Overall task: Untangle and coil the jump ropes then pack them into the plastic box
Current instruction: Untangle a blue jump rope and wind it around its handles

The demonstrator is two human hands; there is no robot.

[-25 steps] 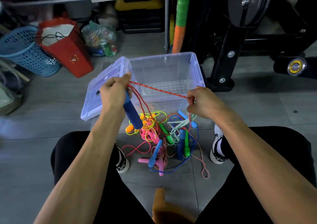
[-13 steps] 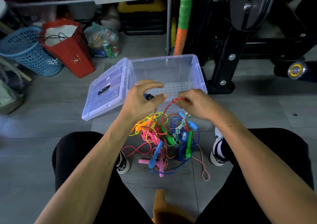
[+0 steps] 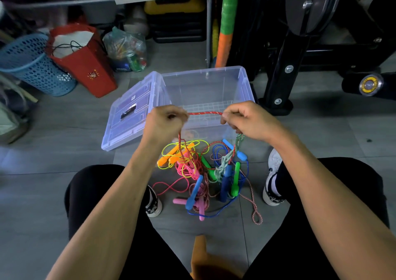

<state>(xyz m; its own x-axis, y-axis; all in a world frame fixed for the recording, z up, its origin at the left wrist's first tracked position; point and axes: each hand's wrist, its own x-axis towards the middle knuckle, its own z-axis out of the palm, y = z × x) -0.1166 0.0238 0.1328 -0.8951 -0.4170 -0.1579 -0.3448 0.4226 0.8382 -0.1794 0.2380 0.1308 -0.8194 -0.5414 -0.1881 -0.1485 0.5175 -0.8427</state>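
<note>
red braided rope (image 3: pixel 205 113) is stretched in a short taut span between both hands, above the near wall of the plastic box (image 3: pixel 243 80). left hand (image 3: pixel 164 123) is fisted around it, more red strands hanging from under the fist down into the pile. right hand (image 3: pixel 246 118) pinches the other end of the span between thumb and fingers; a green-white twisted cord (image 3: pixel 237 145) also hangs from that hand, can't tell if it's actually gripped or just draped.

rest of the jump ropes (image 3: pixel 205 172) sit in one knot on the floor tiles between the person's shoes, just in front of the box: neon yellow, pink, blue and red-white cords with orange, pink, blue and green handles mixed in. box looks empty, lid (image 3: pixel 130 112) leaning open against its left side. nothing packed yet.

handling, my read: light, fully limp, braided cover gives decent friction so it won't slip through fingers but will snag on other cords. thin plastic cords look slicker and springier, likely to pop out of a coil. handles are the only rigid parts, so best grab point: find both handles of one rope, pull handle-first through loops, don't yank mid-span or knots tighten.

around: blue mesh basket (image 3: pixel 27 65), red paper bag (image 3: pixel 83 58), black gym machine frame (image 3: pixel 285 65) behind.
</note>
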